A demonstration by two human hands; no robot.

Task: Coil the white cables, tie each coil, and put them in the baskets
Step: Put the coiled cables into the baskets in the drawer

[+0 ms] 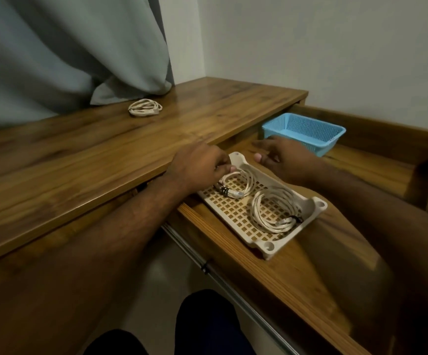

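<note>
The beige basket (313,206) lies in the open drawer (233,242), long axis running from near-right to far-left, and holds two tied coils. The left hand (197,167) pinches the far coil (236,181) (fingers curled); the right hand (284,156) hovers with relaxed fingers. The blue basket (305,131) stands beyond.

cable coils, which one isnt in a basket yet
The coil on the desktop, by the curtain; the other two lie in the beige basket.

You have two white cable coils, each bound with a black tie, lying flat in the beige lattice basket (318,204): the far coil (236,183) and the near coil (274,208). A third coil (145,107) lies on the desktop. The blue mesh basket (305,131) sits beyond.
</note>
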